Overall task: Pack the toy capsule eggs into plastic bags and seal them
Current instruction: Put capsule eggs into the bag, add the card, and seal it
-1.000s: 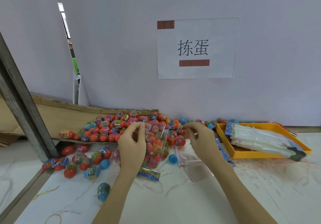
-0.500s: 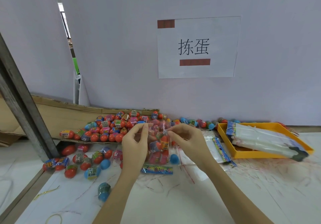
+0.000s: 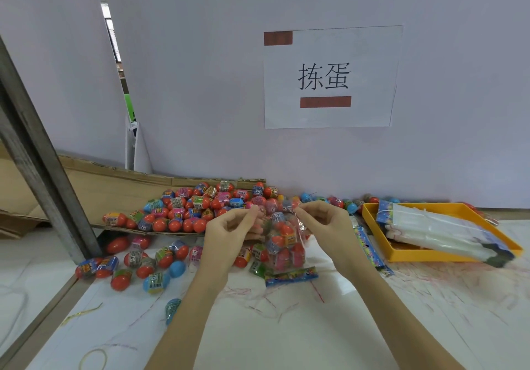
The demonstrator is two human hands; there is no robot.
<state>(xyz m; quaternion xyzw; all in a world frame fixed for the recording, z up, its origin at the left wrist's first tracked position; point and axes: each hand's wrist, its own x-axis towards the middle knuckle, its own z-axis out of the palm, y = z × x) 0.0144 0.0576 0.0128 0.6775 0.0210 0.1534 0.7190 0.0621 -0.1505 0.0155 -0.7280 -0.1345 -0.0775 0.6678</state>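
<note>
Left hand (image 3: 229, 233) and right hand (image 3: 324, 220) raised over the bench (image 3: 315, 326), fingers curled, each pinching a top corner of a clear plastic bag (image 3: 282, 243) packed with capsule eggs. Bag upright between the hands, its printed lower edge touching the bench. Behind and to the left, loose eggs (image 3: 195, 209) heaped on flattened cardboard (image 3: 94, 186), more scattered near the bench's left edge. On the right, yellow tray (image 3: 370, 220) holding spare bags (image 3: 438, 229). Open bench surface in front of the wrists.
</note>
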